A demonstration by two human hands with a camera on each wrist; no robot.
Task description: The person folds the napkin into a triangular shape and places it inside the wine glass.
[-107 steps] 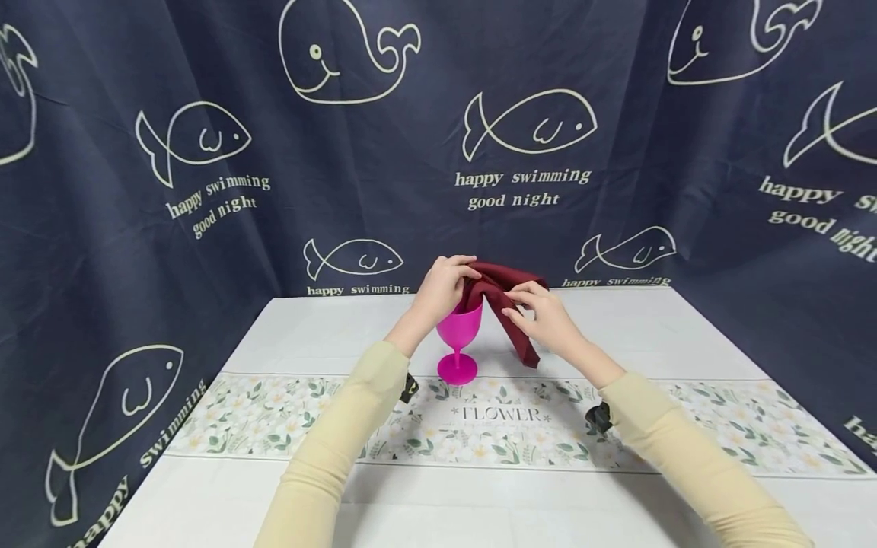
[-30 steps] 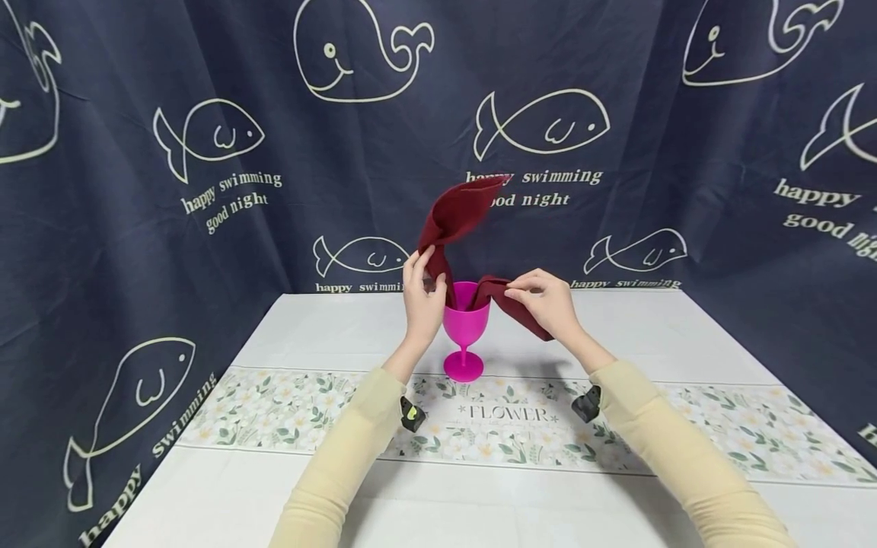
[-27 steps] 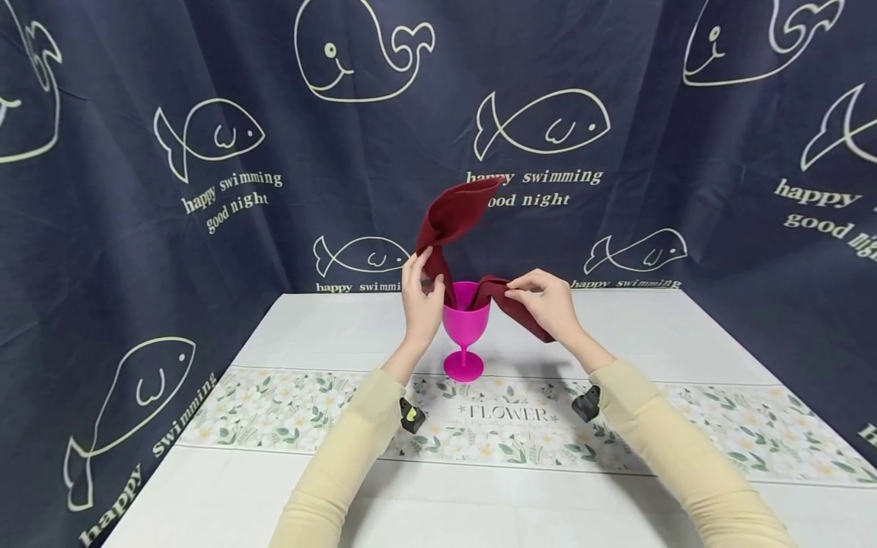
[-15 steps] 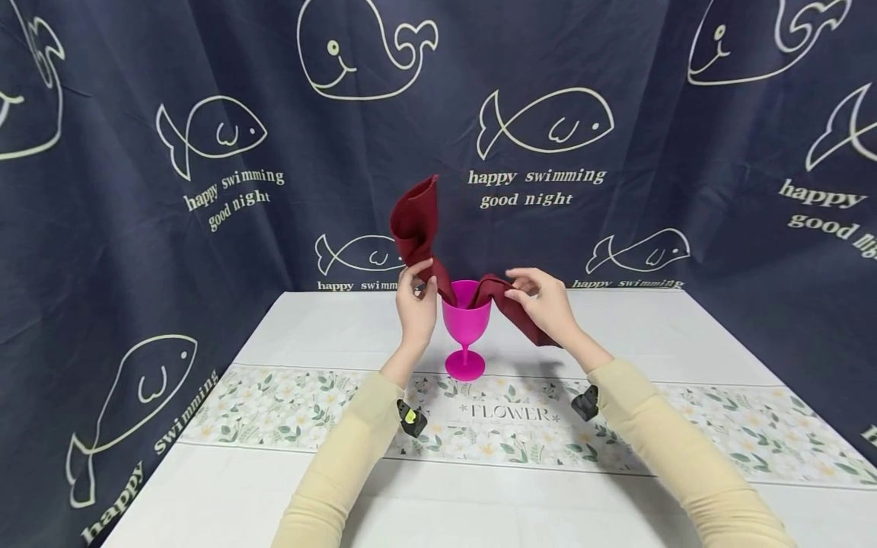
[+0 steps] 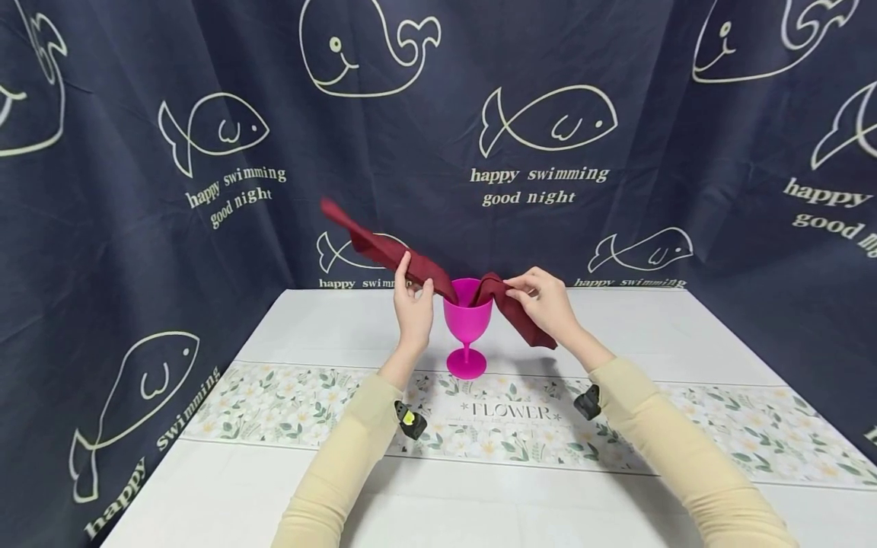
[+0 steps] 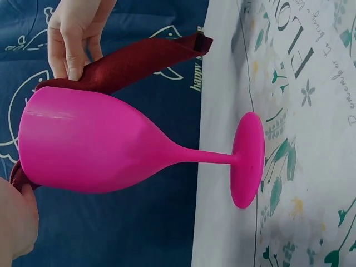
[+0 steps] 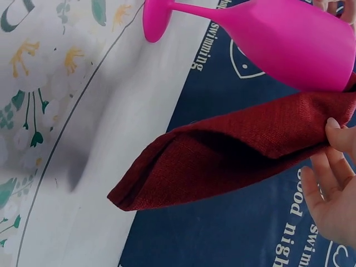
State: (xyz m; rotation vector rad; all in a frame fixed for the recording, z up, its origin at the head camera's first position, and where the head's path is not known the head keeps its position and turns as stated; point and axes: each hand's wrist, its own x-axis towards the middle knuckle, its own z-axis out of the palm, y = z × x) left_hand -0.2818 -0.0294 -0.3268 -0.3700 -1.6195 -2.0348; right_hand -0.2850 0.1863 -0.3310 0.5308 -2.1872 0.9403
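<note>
A magenta goblet [image 5: 467,320] stands upright on the table, its bowl filling much of the left wrist view. A dark red cloth napkin [image 5: 524,318] has its middle tucked into the bowl, and its two ends come out over opposite sides of the rim. My left hand [image 5: 414,312] holds the left end between thumb and fingers close beside the rim; that end slants up and to the left. With thumb and fingertips my right hand [image 5: 548,304] pinches the right end, which droops down in a folded, hollow shape in the right wrist view. The tucked part is hidden inside the bowl.
A floral runner [image 5: 274,407] printed with "FLOWER" crosses the white table [image 5: 329,320] just in front of the goblet. A dark blue curtain [image 5: 397,152] with fish drawings hangs behind the table and along both sides.
The napkin's left end has swung from upright, leaning right, down toward the left, my left hand shifting slightly left with it. My right hand keeps near its place beside the rim.
</note>
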